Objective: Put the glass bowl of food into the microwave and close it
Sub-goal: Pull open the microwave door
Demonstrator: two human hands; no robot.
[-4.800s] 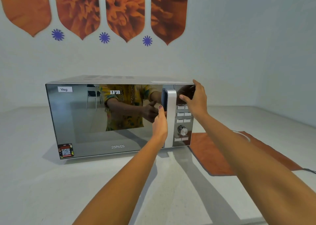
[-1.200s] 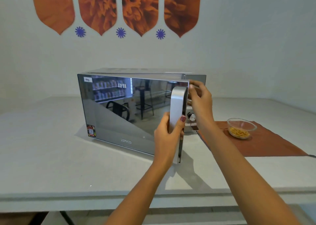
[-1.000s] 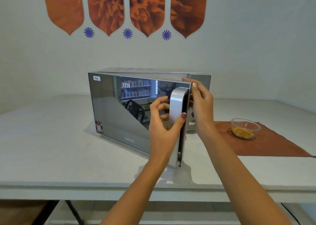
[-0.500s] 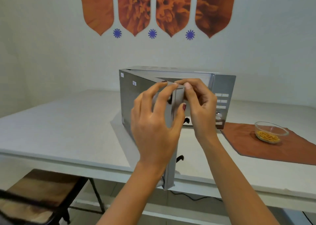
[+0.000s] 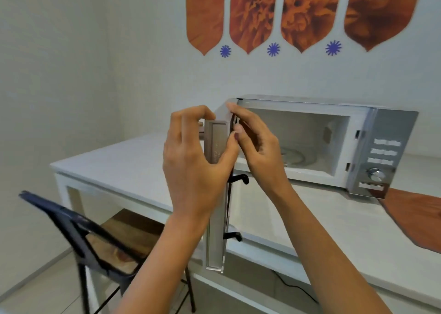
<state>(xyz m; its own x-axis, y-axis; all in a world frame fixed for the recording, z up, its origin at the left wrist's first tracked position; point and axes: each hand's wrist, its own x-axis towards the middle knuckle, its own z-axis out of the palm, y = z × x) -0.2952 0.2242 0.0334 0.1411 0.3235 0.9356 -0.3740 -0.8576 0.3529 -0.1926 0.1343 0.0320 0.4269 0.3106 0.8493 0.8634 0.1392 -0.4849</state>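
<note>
Fingers of the left hand (image 5: 191, 170) curl around the handle on the microwave door (image 5: 216, 218), which stands wide open; the right hand (image 5: 257, 146) pinches the door's top edge. Inside the microwave (image 5: 381, 127), only the turntable (image 5: 296, 156) shows. No bowl is in view.

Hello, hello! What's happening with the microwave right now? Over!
Both hands on the door: left hand grips its edge, right hand at its top. Microwave wide open, turntable bare. Bowl out of view. Nothing blocking.
</note>
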